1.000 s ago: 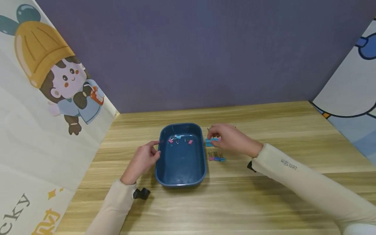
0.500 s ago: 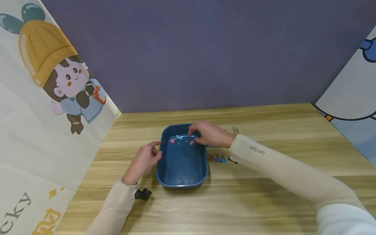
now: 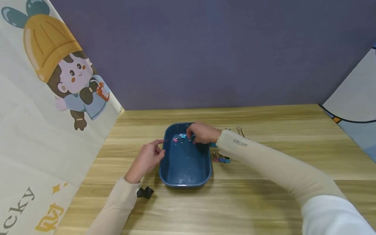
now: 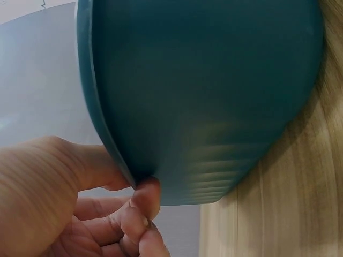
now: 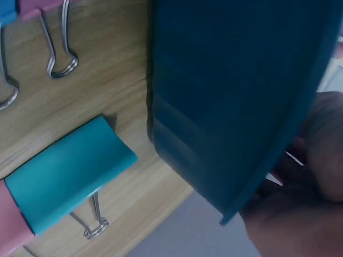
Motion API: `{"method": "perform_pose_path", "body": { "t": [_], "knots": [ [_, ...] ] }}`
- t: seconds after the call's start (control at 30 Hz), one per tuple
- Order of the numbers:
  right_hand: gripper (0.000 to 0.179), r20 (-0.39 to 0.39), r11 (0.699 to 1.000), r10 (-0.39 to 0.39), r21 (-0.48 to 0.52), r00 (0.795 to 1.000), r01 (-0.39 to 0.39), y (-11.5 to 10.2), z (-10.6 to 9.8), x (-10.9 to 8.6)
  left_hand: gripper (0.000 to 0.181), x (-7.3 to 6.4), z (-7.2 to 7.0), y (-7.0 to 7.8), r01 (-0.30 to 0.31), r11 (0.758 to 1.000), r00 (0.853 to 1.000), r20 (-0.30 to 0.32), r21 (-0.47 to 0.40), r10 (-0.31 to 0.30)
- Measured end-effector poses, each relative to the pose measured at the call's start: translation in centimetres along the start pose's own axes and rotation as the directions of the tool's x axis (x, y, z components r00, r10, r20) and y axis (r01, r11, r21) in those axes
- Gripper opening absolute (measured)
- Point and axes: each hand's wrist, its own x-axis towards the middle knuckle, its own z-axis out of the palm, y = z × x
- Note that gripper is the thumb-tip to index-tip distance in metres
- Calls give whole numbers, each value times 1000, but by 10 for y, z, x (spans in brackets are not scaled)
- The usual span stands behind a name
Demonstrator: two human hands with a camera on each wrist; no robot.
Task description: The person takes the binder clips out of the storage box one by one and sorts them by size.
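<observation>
A dark blue plastic tray (image 3: pixel 185 169) stands on the table with several small pink and teal binder clips (image 3: pixel 183 136) lying at its far end. With thumb and finger, my left hand (image 3: pixel 147 160) pinches the rim on the left side, as the left wrist view shows closely. My right hand (image 3: pixel 203 133) reaches over the right rim into the tray's far right corner. Its curled fingers pinch a binder clip; in the right wrist view only thin silver handles (image 5: pixel 274 179) show between them. That clip's colour is hard to make out.
Right of the tray is a row of small pink and blue binder clips (image 3: pixel 221 160). Beyond it lie larger clips, among them a teal binder clip (image 5: pixel 69 171) beside a pink clip (image 5: pixel 10 225), partly hidden by my right wrist in the head view. A dark partition (image 3: pixel 205 58) rises behind the table.
My right hand has moved left from the larger clips over the rim and into the tray, carrying a clip. My left hand stays at the rim. The head view has shifted slightly.
</observation>
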Motion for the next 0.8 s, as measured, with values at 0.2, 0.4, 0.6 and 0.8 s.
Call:
{"method": "perform_pose_path", "body": {
  "t": [0.2,0.4,0.6,0.8],
  "knots": [
    [22,40,999,-3,-47,999,5,-1,7,6,40,1,-1,2,-11,1000,1000,3,9,11],
    [23,27,996,25,-90,999,-23,-2,12,12,41,0,-2,3,5,1000,1000,13,1,-5],
    [23,32,997,29,-78,999,-27,-2,16,17,41,1,-2,2,3,1000,1000,14,-1,-2],
    [26,30,998,23,-66,999,-21,-3,19,19,41,1,-2,0,-13,1000,1000,7,1,13]
  ]
}}
